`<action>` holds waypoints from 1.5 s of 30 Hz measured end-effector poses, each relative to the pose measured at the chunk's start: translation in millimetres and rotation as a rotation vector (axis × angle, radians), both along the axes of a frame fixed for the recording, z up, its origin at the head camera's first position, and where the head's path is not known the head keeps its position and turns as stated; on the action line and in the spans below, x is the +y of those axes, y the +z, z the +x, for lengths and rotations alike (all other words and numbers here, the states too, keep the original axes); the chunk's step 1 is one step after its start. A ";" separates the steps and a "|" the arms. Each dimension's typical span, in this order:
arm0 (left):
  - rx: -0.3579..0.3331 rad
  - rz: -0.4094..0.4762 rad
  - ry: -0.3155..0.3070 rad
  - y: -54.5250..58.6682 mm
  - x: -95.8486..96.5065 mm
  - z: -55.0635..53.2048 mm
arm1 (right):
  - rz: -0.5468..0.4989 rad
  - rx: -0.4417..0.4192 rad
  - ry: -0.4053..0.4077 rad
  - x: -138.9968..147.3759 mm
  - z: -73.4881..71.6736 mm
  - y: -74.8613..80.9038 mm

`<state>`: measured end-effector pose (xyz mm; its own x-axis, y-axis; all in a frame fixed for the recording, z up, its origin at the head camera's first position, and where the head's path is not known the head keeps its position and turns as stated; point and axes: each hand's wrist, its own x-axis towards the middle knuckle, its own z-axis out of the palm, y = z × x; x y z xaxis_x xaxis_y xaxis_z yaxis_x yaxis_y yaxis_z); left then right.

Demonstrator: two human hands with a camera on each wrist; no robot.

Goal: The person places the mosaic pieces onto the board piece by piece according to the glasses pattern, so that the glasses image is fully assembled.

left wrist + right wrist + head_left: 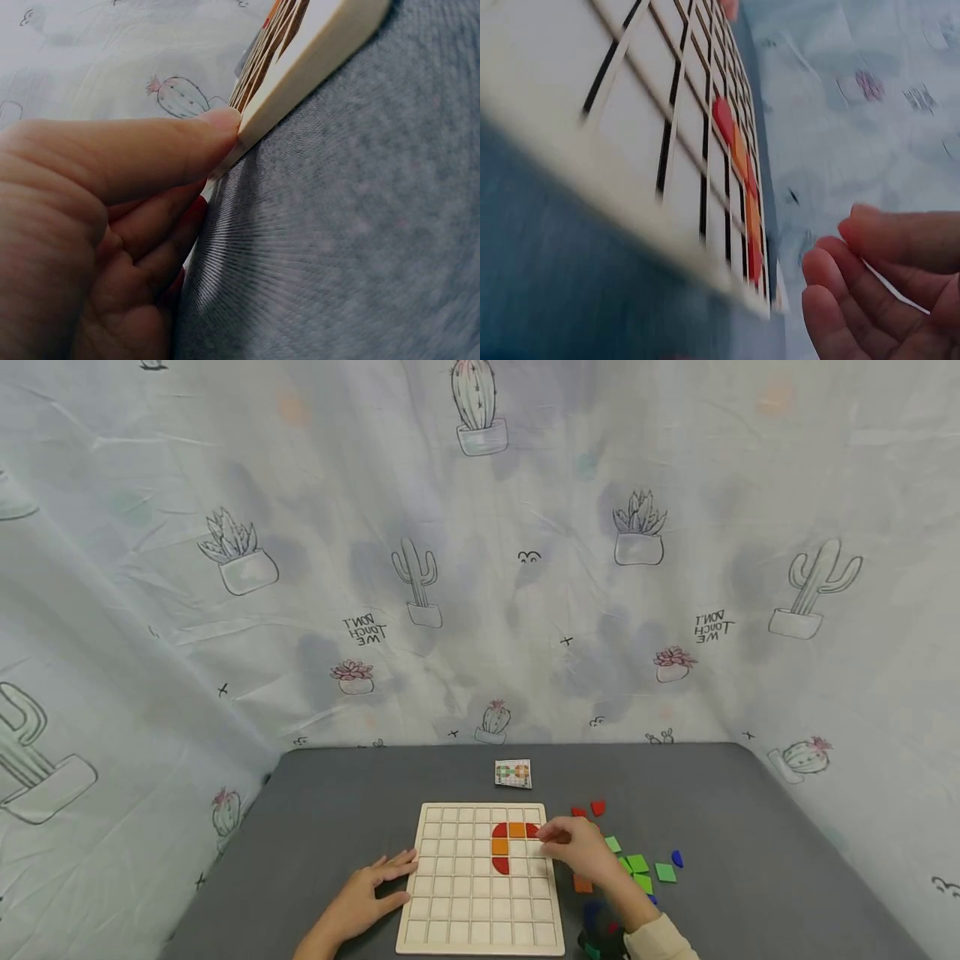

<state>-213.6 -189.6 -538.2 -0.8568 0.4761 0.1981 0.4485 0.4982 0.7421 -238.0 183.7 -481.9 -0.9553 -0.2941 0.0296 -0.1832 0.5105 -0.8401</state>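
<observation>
A pale wooden grid board (460, 887) lies on the dark grey table, with several red and orange pieces in its upper right cells. One red rounded piece (500, 866) ends the column, below an orange square (499, 847). My left hand (363, 897) rests at the board's left side; in the left wrist view its thumb (172, 150) touches the board's edge. Over the board's upper right edge hovers my right hand (581, 850), beside another red piece (532, 831). The right wrist view shows its fingers (832, 277) loosely bent, with no piece visible between them.
Green squares (637, 863), blue pieces (677, 858) and red pieces (597, 808) lie loose right of the board. A small pattern card (513, 773) sits behind it. Near the right forearm is a dark object (600, 931), partly hidden. A cactus-print curtain (480, 610) surrounds the table.
</observation>
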 end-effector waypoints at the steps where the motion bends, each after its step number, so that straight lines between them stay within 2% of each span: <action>1: 0.000 -0.002 -0.005 0.1 0.3 0.7 | -0.012 -0.013 -0.005 7.4 2.9 -0.7; 6: -0.010 -0.001 -0.023 1.2 0.4 3.2 | -0.082 -0.075 -0.012 41.0 18.4 -5.1; 13: -0.025 0.002 -0.011 0.9 -0.7 0.9 | -0.124 -0.065 0.012 68.1 29.0 -14.2; 21: -0.021 -0.010 0.020 0.4 -1.3 -1.2 | -0.165 -0.066 0.092 80.5 31.3 -19.3; 26: -0.029 -0.032 0.033 0.7 -0.9 -1.8 | -0.165 -0.114 0.120 78.9 32.8 -22.6; 32: -0.054 -0.029 0.037 -0.4 -0.6 -2.8 | -0.110 -0.095 0.107 73.3 30.2 -30.7; 38: -0.038 -0.021 0.020 -2.4 -1.9 -2.3 | -0.026 -0.048 0.063 65.1 31.2 -34.9; 41: -0.034 -0.021 0.014 -2.7 -1.8 -2.0 | 0.033 0.003 0.050 60.4 32.5 -34.4; 45: -0.004 -0.006 0.004 -1.2 -1.3 -2.5 | 0.150 0.121 0.038 54.5 32.3 -31.8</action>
<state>-216.2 -191.0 -539.5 -0.8593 0.4741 0.1921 0.4438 0.5044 0.7406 -205.7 238.2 -513.7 -0.9354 -0.3400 0.0967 -0.3000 0.6191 -0.7258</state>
